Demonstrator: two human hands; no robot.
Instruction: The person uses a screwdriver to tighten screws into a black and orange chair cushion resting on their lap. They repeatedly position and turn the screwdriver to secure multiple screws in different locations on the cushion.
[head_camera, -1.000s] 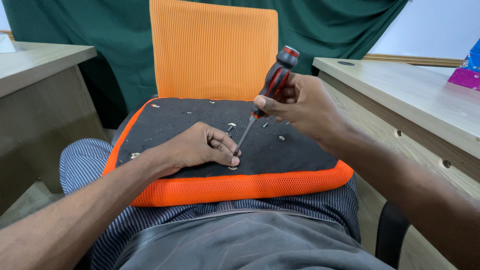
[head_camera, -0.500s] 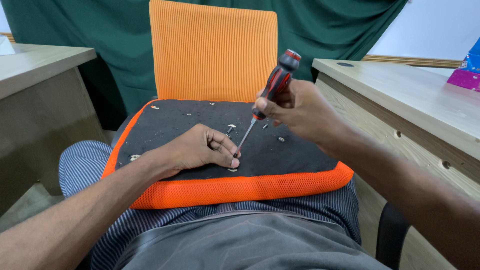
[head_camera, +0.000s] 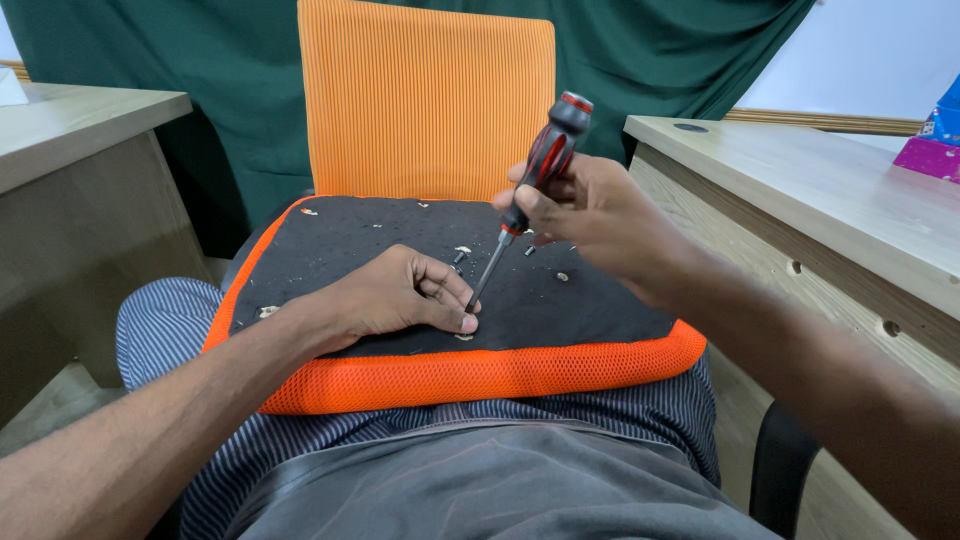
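Gripping a red-and-black screwdriver (head_camera: 530, 185), the right hand (head_camera: 590, 215) angled its tip beside the curled left hand (head_camera: 400, 295), which pressed empty on the seat cushion's black underside (head_camera: 340, 235).

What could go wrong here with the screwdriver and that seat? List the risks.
1. The screwdriver tip sits right against the left hand fingertips; a slip could jab them.
2. The chair seat rests on the person's lap, not a firm surface, so it may shift under pressure.
3. Small loose screws lie on the black underside and could roll off.
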